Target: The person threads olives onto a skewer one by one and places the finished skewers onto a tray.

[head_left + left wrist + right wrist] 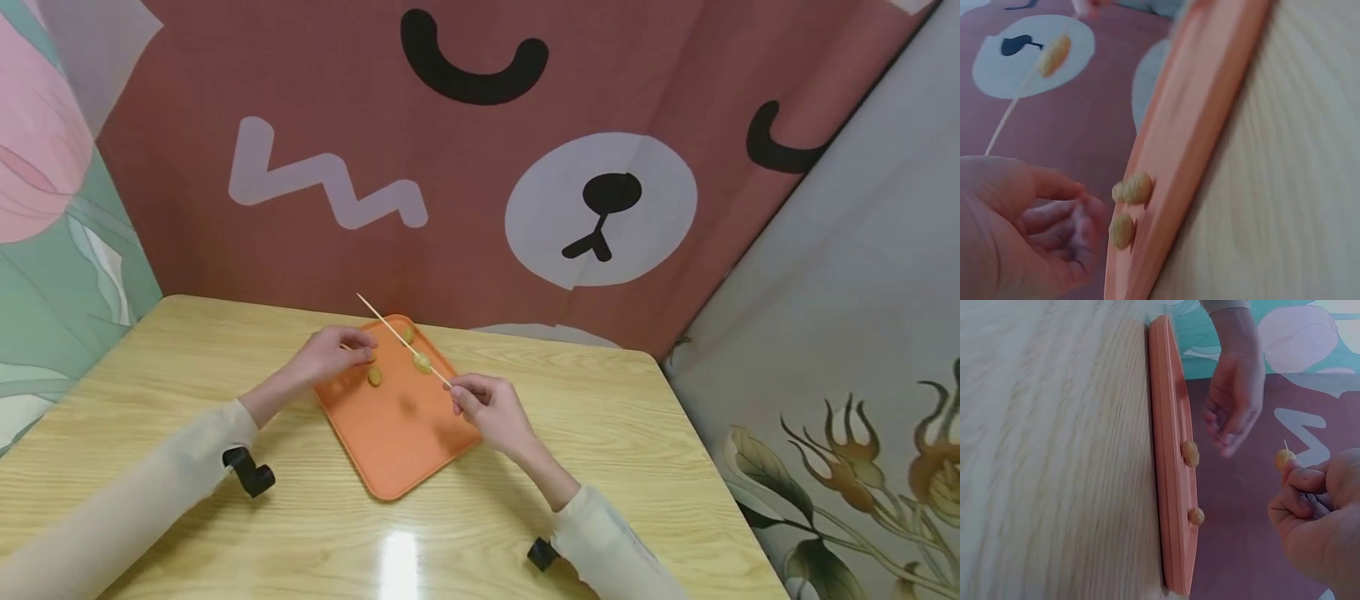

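Note:
My right hand (pixel 491 410) pinches a thin wooden skewer (pixel 384 322) near its lower end, slanting up and left above the tray. One small tan, rough-skinned oval piece (pixel 422 362) is threaded on it, a little beyond my fingertips. My left hand (pixel 330 357) hovers at the tray's left side, fingers loosely bent, with nothing showing between them in the left wrist view. Close by its fingertips lies a similar piece (pixel 375 377) on the orange tray (pixel 397 458). Another piece (pixel 407 335) lies near the far corner, partly behind the skewer.
The tray stands at an angle on a light wood-grain table (pixel 585 433). Behind the table hangs a reddish curtain (pixel 337 267) with a cartoon face. A pale flowered cloth (pixel 825 333) borders the right side. Black camera mounts (pixel 249 472) sit on both sleeves.

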Motion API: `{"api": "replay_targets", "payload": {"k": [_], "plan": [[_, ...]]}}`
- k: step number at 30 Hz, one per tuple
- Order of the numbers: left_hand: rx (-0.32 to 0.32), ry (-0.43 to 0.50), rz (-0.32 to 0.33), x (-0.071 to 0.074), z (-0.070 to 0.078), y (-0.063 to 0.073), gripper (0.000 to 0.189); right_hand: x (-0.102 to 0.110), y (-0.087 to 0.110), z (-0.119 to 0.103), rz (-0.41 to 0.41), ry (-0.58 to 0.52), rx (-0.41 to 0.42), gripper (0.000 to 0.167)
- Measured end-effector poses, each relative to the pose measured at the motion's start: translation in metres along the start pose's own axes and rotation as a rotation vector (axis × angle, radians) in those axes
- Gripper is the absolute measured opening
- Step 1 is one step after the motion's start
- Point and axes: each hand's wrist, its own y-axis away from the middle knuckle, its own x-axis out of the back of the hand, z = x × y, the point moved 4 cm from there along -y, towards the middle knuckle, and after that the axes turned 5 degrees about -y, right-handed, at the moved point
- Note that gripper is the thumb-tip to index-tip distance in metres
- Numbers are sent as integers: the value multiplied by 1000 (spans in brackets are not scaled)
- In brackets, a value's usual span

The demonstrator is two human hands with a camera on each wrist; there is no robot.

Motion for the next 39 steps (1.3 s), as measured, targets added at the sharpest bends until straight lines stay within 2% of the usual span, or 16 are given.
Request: {"api": "replay_targets", "payload": {"k": [4, 7, 11, 17, 23, 27, 31, 34, 39], "plan": [[-20, -170, -28, 0, -4, 1, 24, 8, 7, -2, 2, 1, 4, 19], [-15, -202, -65, -2, -7, 2, 29, 13, 12, -2, 0, 22, -6, 20], [-20, -243, -83, -8, -7, 2, 38, 19, 18, -4, 8, 47, -17, 20], [-44, -286, -53, -20, -6, 0, 33, 26, 23, -10, -5, 67, -47, 19], [-34, -273, -29, -29, -9, -2, 30, 26, 30, -33, -34, 83, -45, 19], [-50, -267, -12, -34, -6, -3, 27, 29, 33, -36, -25, 92, -35, 18], [-89, -201, 22, -36, -3, -2, 25, 32, 35, -35, -21, 98, -54, 17], [-107, -119, 47, -35, -1, -1, 27, 37, 35, -22, -20, 114, -67, 18], [-101, -18, 90, -32, 3, 2, 30, 46, 37, -4, -13, 132, -60, 18]]}}
